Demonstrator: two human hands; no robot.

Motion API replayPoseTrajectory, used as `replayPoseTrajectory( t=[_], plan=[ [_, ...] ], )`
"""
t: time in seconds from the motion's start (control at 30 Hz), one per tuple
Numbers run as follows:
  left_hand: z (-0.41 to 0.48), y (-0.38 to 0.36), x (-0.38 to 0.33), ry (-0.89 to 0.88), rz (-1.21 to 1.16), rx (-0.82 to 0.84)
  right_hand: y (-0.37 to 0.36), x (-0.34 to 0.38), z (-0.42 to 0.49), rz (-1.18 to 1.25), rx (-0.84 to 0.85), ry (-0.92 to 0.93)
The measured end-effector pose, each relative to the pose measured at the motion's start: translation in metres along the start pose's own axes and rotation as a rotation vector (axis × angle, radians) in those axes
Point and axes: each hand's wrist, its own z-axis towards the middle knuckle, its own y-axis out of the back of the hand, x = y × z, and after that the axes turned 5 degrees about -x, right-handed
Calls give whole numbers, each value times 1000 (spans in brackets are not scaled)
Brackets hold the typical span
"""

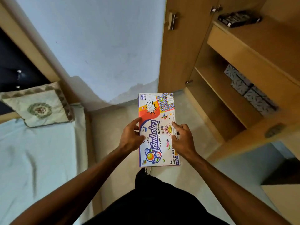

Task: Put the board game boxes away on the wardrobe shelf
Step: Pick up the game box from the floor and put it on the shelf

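A colourful Tambola board game box is held flat in front of me, above the floor. My left hand grips its left long edge, thumb on the lid. My right hand grips the right long edge the same way. The open wardrobe stands to the right, with a bare wooden shelf at mid height and an upper shelf above a drawer front. A dark box lies on that upper shelf.
Grey patterned boxes are stacked at the back of the mid shelf. The wardrobe door stands open ahead. A bed with a cushion fills the left side. Tiled floor lies between bed and wardrobe.
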Motion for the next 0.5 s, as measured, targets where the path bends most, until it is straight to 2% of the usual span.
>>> replayPoseTrajectory(
  t=[0.27,0.5],
  plan=[
    [183,18,-64,-71,20,13,-20,27,181,65,-46,-10],
    [347,-25,-131,-128,49,130,-6,6,329,70,-155,-117]
  ],
)
